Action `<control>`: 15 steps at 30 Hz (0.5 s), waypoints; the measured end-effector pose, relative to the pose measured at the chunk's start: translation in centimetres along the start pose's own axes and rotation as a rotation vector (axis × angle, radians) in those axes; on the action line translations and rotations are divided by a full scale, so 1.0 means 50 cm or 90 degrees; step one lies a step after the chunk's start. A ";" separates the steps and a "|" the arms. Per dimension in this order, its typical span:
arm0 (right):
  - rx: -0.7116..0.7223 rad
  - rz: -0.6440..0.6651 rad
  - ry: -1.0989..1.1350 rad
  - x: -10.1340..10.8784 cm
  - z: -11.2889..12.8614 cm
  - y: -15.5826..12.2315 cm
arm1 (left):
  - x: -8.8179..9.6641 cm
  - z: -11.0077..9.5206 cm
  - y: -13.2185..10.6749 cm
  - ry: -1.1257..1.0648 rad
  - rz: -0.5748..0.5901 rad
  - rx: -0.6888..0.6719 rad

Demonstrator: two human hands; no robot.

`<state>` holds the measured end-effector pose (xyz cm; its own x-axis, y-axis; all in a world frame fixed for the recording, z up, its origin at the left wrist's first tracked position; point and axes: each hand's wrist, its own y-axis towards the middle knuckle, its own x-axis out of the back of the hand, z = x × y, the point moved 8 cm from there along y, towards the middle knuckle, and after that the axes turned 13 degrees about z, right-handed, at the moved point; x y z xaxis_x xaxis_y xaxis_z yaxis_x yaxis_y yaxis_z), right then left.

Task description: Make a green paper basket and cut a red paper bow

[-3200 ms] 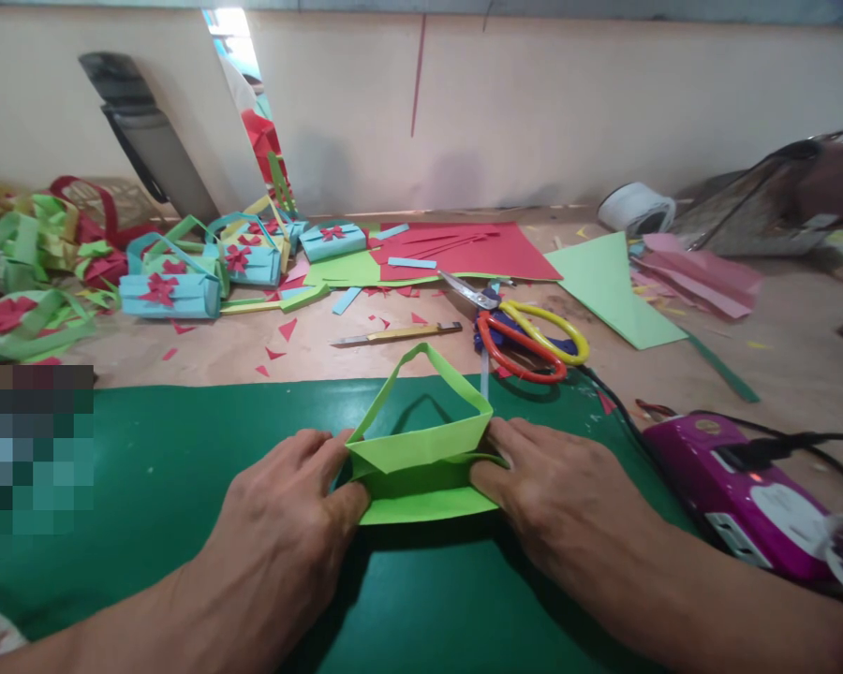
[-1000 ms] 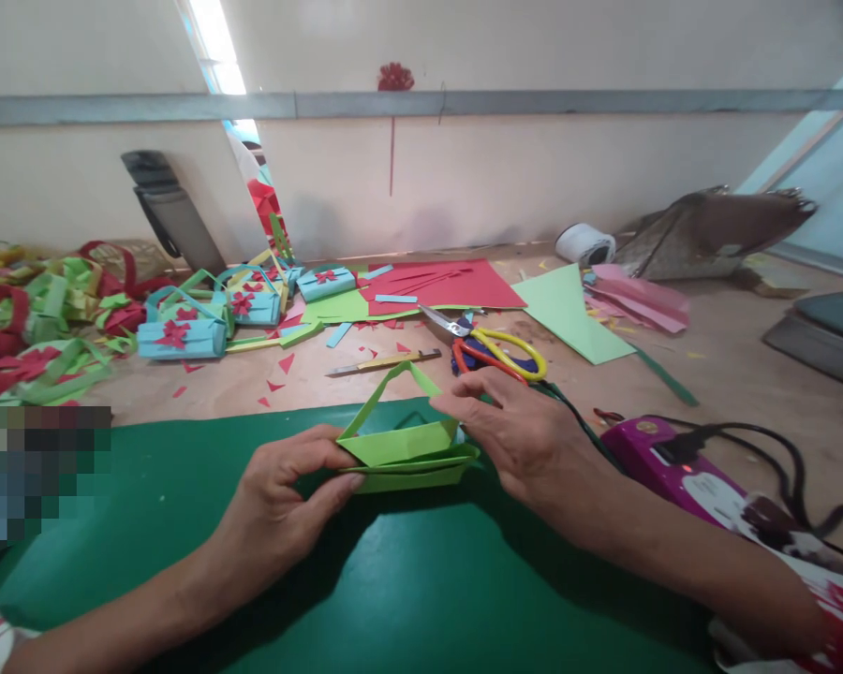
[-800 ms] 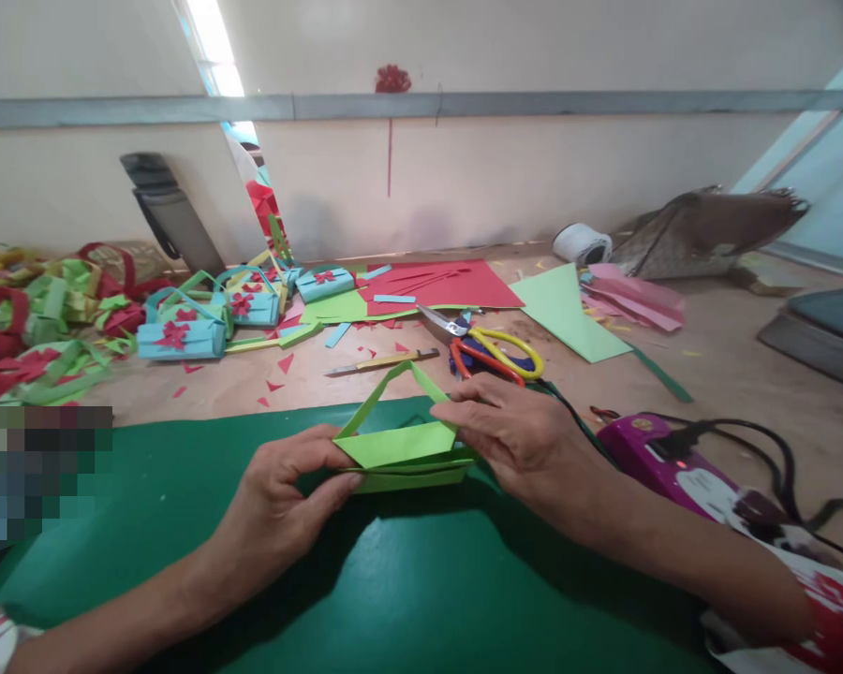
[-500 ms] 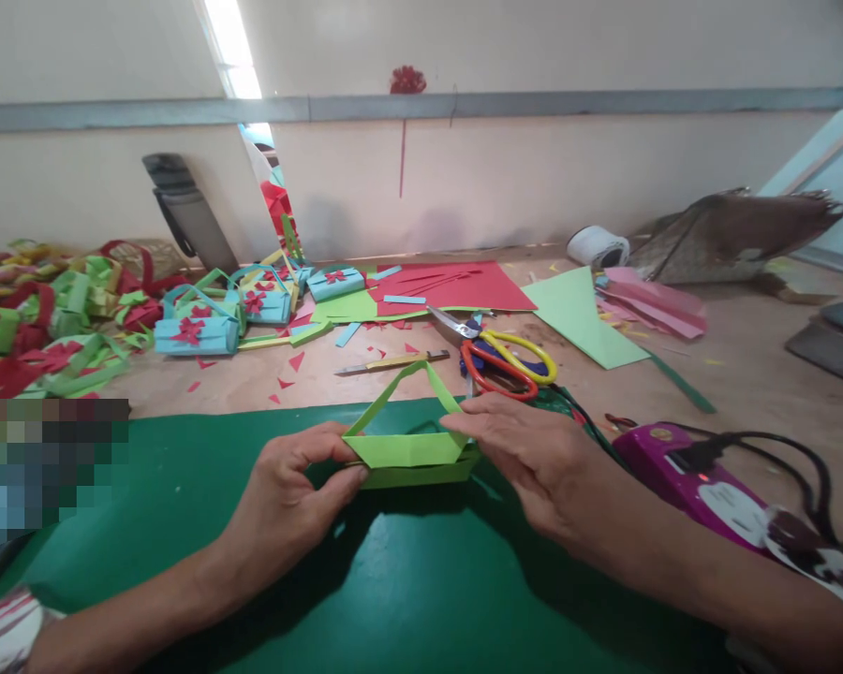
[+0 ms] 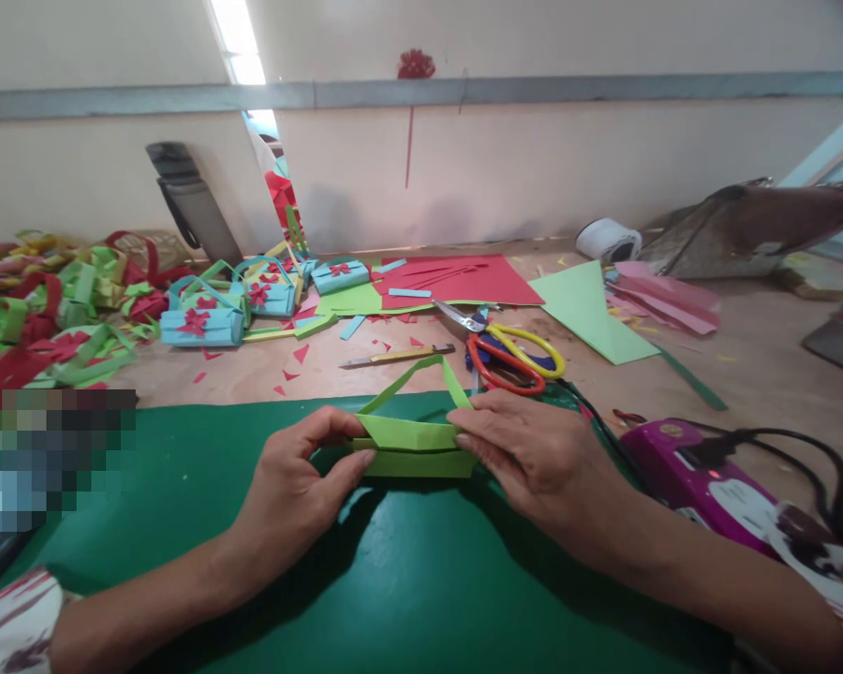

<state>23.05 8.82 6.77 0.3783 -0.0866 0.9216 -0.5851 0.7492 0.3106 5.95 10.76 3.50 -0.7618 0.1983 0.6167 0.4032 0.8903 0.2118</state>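
Observation:
A small light-green paper bag [image 5: 416, 462] with a folded flap and a strip handle is held low over the green mat [image 5: 421, 580]. My left hand [image 5: 309, 477] pinches its left end between thumb and fingers. At the right end, my right hand [image 5: 526, 445] grips the flap and side, with its fingers over the corner. The paper handle stands up in an arch above the bag. Just beyond my right hand lie scissors [image 5: 512, 354] with red and yellow handles. Behind the bag rests a cutter knife [image 5: 397, 357].
Finished blue paper bags [image 5: 202, 328] with red flowers sit at the back left beside a heap of coloured paper pieces [image 5: 56, 328]. Red paper [image 5: 464, 281] and pale green paper [image 5: 594, 309] lie at the back. A purple power strip [image 5: 674, 477] with cables is on the right.
The bag's flap has come down nearer its body, and the bag's front faces me more. My right fingers have shifted onto the flap's right corner. The view has tilted slightly.

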 end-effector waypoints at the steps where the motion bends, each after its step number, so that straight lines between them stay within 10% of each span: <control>1: 0.004 -0.003 -0.013 0.000 0.002 0.000 | 0.003 0.003 -0.004 -0.006 -0.023 -0.006; 15: 0.078 -0.041 -0.204 -0.003 0.034 -0.009 | -0.007 -0.036 -0.025 0.295 -0.040 -0.255</control>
<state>22.06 7.38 6.89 0.1838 -0.3473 0.9196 -0.6561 0.6533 0.3779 6.62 8.86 4.37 -0.5274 -0.1279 0.8400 0.5923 0.6535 0.4713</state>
